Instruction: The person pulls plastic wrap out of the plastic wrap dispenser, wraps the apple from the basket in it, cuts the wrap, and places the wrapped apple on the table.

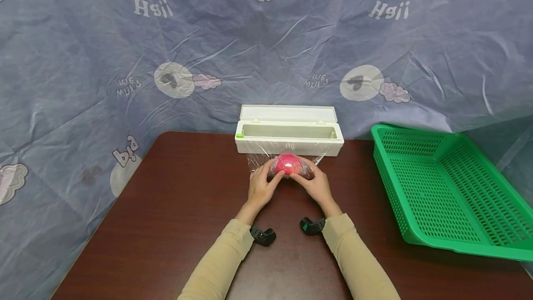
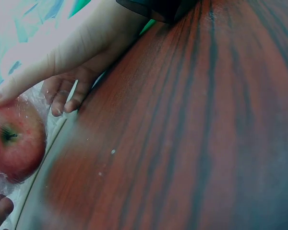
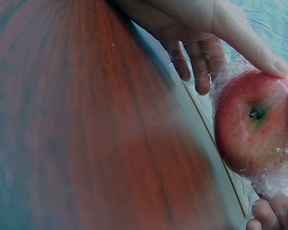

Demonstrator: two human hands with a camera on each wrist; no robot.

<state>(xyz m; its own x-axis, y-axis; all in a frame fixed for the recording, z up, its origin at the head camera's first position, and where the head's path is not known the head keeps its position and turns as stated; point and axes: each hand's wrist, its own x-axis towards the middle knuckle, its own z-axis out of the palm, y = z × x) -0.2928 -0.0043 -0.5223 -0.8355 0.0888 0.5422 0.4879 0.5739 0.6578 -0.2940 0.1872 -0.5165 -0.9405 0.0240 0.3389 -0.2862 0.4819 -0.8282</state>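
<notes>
A red apple [image 1: 287, 165] sits between both hands over the table, covered in clear plastic wrap [image 3: 273, 184]. The left hand [image 1: 262, 188] holds its left side, thumb on the near face. From the other side the right hand [image 1: 317, 188] grips it in the same way, and the two thumbs lie close together. Fingers of both hands reach behind into the wrap and are partly hidden. In the right wrist view the stem end shows through the film. Loose film stretches from the apple back to a white wrap dispenser box [image 1: 289, 146].
The dispenser box stands at the table's back edge, its lid [image 1: 288, 113] raised. A green plastic basket [image 1: 393, 193] with perforated sides occupies the right of the brown table [image 1: 166, 216]. A patterned cloth [image 1: 258, 50] hangs behind. Dark wrist straps [image 1: 263, 236] are on both wrists.
</notes>
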